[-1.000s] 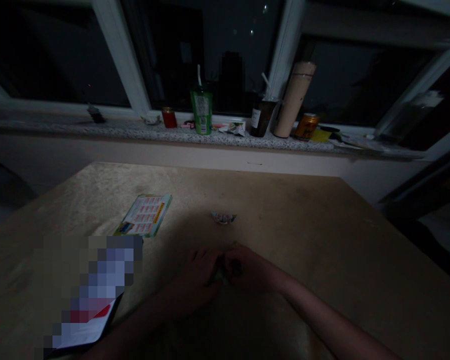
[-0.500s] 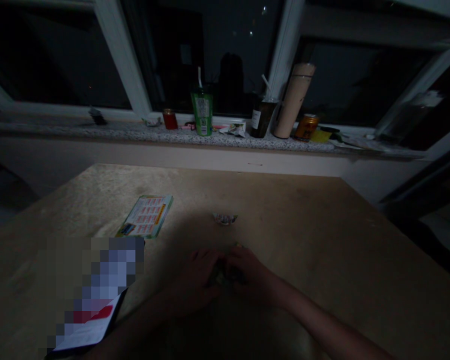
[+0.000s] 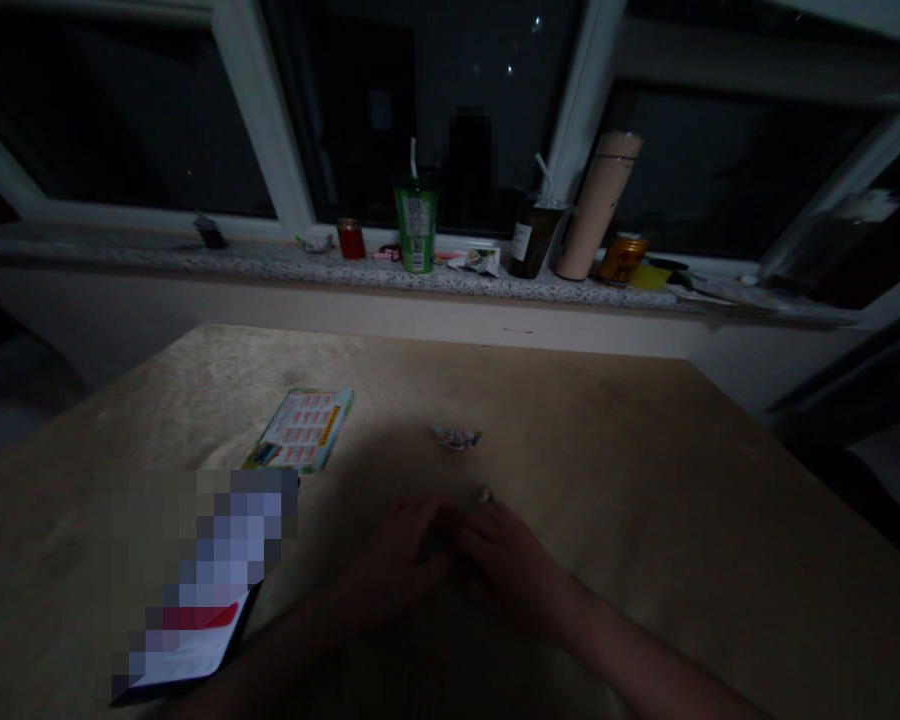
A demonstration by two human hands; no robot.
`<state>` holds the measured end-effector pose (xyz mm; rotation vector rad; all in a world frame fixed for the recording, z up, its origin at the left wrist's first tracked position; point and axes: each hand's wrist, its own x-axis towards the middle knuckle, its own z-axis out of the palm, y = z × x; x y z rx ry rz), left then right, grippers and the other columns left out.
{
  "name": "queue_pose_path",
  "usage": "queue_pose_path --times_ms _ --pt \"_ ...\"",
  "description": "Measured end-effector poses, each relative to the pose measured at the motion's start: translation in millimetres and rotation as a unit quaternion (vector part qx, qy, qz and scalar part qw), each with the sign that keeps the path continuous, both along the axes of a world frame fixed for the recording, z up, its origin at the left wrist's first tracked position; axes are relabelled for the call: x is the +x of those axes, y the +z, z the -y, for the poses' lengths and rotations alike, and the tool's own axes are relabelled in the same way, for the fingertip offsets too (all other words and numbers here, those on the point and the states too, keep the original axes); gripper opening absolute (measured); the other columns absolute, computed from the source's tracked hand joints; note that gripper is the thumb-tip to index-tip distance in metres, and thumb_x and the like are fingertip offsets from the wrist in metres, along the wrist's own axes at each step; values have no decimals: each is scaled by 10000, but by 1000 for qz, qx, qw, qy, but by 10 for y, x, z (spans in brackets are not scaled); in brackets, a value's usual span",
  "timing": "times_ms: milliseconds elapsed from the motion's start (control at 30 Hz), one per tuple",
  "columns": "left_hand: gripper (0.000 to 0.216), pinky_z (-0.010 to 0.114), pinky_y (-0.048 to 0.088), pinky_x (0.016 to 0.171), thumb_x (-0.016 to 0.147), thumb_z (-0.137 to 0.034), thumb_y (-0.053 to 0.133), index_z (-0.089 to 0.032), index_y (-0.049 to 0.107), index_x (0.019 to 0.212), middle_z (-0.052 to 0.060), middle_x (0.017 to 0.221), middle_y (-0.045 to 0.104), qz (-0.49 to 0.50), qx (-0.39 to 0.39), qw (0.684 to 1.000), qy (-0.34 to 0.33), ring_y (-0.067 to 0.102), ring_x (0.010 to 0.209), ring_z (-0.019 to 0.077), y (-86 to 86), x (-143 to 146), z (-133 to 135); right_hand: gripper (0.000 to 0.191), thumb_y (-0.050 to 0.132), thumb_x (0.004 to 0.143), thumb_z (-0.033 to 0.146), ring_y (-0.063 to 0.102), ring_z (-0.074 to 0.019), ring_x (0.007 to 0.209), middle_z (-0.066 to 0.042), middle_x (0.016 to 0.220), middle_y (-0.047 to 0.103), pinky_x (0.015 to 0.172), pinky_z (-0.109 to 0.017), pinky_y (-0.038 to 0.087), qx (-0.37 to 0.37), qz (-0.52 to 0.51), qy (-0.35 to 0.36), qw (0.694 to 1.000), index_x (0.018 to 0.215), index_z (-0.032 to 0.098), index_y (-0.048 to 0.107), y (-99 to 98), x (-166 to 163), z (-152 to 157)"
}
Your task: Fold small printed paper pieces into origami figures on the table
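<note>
My right hand is turning knuckles-up beside my left hand, so both, curled close together, are hiding more of the handling over the worktop; a small scrap is poking out past the right one (pinched or not, I can't tell).

Looks like a room at home, though too dim to be sure: has dark windows and, past the table's far edge, a speckled sill bearing a green cup, a tall flask and a can.
</note>
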<state>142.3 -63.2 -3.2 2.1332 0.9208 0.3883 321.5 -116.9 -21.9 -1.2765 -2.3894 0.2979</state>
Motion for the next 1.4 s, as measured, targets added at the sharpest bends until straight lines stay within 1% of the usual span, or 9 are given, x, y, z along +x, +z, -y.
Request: queue_pose_path --times_ms 200,367,500,633,833,900,1033,1233,1400 --pt "430 371 368 958 700 -73 424 -236 537 1082 14 1086 622 15 -15 1000 -11 514 1066 216 16 -22 1 234 587 823 326 550 -257 929 -83 970 655 864 -405 389 36 54 -23 998 993 167 605 24 -109 80" --pt "435 358 388 946 705 -75 431 -233 541 1096 12 1062 625 15 -11 1000 -12 520 1048 214 -10 -10 7 139 601 833 252 571 -225 849 -61 907 665 786 -358 410 87 75 -62 991 936 161 618 -11 -141 90" --pt "447 378 400 922 695 -78 475 -225 514 1115 41 1084 592 7 62 998 20 521 1019 228 -89 -2 26 80 633 804 238 562 -211 817 -41 861 656 761 -342 405 115 84 -45 989 841 170 611 -32 -133 102" --pt "620 423 309 1027 658 -43 465 -221 441 1251 61 1260 503 -10 149 989 13 416 1185 245 -110 -12 5 62 624 816 235 556 -204 791 -31 807 638 758 -342 395 114 110 -28 987 809 179 598 -36 -115 120" --pt "736 446 233 1079 649 -18 435 -222 366 1353 47 1379 444 -36 181 983 -19 336 1274 228 -80 -30 -23 38 615 823 178 540 -188 781 -23 792 609 783 -333 385 112 145 14 983 809 184 581 -3 -37 166" --pt "692 434 252 1066 665 -23 445 -219 406 1327 46 1323 497 -39 195 980 -28 379 1236 231 -65 -29 -25 57 618 827 175 535 -185 784 -18 793 603 787 -329 385 103 151 29 983 794 186 573 6 6 187" --pt "443 447 279 1027 749 -55 471 -226 547 1152 34 1127 602 -64 229 971 -28 496 1075 239 -30 -21 -54 86 590 851 167 530 -180 818 -17 811 606 849 -328 370 112 126 27 985 770 187 570 -1 100 214" --pt "208 420 346 942 814 -109 497 -207 584 976 32 977 608 -79 245 966 -15 535 945 228 -6 -9 -88 135 516 892 155 521 -172 790 -15 794 606 821 -321 374 105 75 -10 992 786 196 590 30 244 200" --pt "171 408 342 935 800 -127 541 -215 582 941 23 961 592 -81 246 966 -16 527 935 225 -22 -23 -90 78 554 868 164 522 -183 787 -19 789 611 767 -321 381 104 39 -36 993 830 200 612 58 329 164"
